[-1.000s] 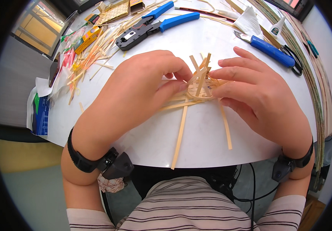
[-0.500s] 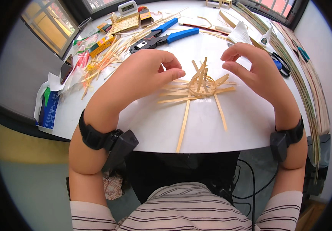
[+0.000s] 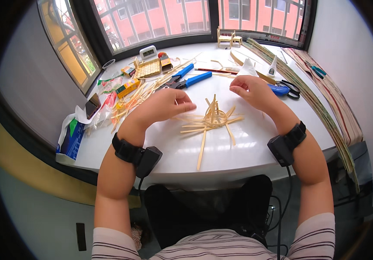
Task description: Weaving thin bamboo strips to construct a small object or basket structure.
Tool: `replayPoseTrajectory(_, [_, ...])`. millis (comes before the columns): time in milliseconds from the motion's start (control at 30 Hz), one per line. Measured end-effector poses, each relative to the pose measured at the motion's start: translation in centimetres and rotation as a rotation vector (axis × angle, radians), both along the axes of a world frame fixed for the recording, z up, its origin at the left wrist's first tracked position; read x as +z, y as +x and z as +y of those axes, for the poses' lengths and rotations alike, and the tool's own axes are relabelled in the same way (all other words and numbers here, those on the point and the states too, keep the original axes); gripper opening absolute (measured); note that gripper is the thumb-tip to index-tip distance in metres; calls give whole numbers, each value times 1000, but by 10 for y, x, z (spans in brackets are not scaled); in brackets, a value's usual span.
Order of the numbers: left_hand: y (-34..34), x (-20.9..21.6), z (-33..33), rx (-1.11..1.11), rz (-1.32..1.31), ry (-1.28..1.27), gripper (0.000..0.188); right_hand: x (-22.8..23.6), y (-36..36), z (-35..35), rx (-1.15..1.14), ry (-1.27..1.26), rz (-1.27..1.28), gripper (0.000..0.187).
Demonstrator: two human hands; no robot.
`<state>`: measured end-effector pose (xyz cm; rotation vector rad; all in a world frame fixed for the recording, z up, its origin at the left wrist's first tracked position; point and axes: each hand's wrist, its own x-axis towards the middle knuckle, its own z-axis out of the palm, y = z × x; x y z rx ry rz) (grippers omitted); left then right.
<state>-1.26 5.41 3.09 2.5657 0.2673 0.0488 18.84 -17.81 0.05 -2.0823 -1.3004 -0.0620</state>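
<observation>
A small unfinished bamboo-strip weaving (image 3: 215,118) sits on the white table in front of me. Its strips cross at a round middle, where a ring of thin strip loops around upright ends; other ends splay flat, one long one toward me. My left hand (image 3: 171,104) hovers just left of it, fingers loosely curled and thumb apart, with nothing seen in them. Beyond its right side, my right hand (image 3: 252,91) is raised with bent, parted fingers, also without anything visible in it. Neither hand touches the weaving.
Blue-handled crimping pliers (image 3: 186,79) lie behind my left hand, by loose strips (image 3: 145,97) and a yellow box (image 3: 128,88). Scissors (image 3: 291,89), a glue bottle (image 3: 272,67) and long bamboo strips (image 3: 312,93) are at right. A clock (image 3: 148,52) and tiny chairs (image 3: 226,38) stand farther back.
The view has tilted upward, showing more of the windows and far table. Both hands stay raised on either side of the weaving, still apart from it.
</observation>
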Motion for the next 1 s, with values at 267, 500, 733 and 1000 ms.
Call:
replayPoseTrajectory(267, [-6, 10, 5, -199, 231, -119, 41, -8, 8, -1, 35, 3, 55, 24])
replayPoseTrajectory(500, [5, -13, 19, -178, -243, -109, 29, -1, 5, 0, 32, 2, 76, 25])
replayPoseTrajectory(733, [9, -15, 17, -12, -411, -6, 34, 3, -4, -1, 29, -54, 48, 25])
replayPoseTrajectory(1000, [8, -15, 5, -86, -372, -13, 25, 6, -12, -4, 61, -70, 24, 23])
